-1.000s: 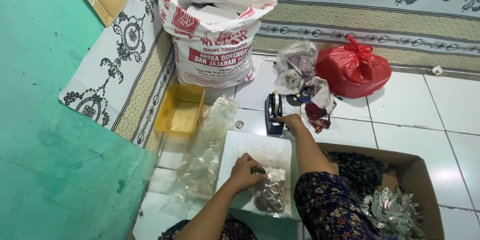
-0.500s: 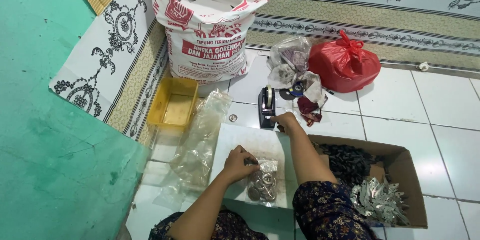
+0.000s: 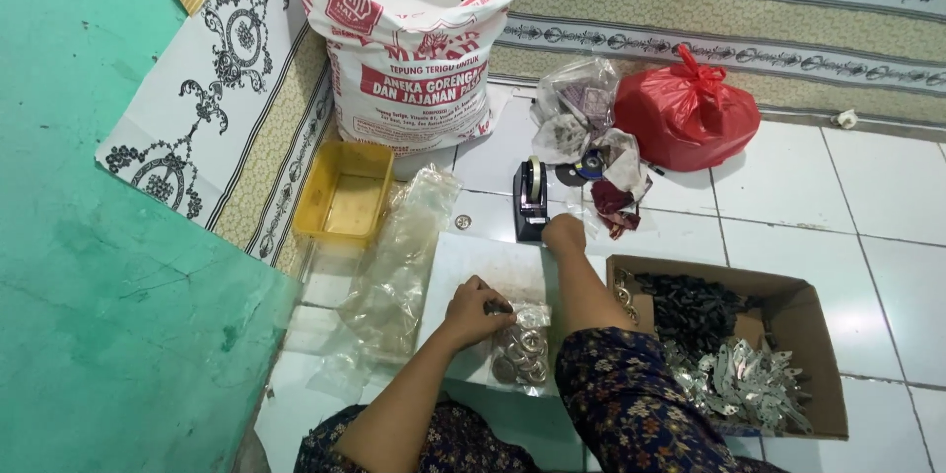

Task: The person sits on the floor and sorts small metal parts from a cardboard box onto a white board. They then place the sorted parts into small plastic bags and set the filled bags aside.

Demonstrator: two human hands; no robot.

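My left hand point(image 3: 476, 307) pinches the small clear plastic bag of metal rings point(image 3: 522, 350), heavy and slippery, probably best gripped at its neck, while my right hand point(image 3: 564, 234) closes at the black tape dispenser point(image 3: 530, 199).

Left hand point(image 3: 476, 307) lay low and near the body, fingers curled shut in a pinch, bare forearm angled up from the lower left. Right hand point(image 3: 564, 234) was extended further forward, knuckles up, fingers bent downward, forearm nearly straight.

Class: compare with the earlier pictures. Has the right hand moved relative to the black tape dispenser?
No. The right hand stays at the black tape dispenser's base; only the camera view shifted.
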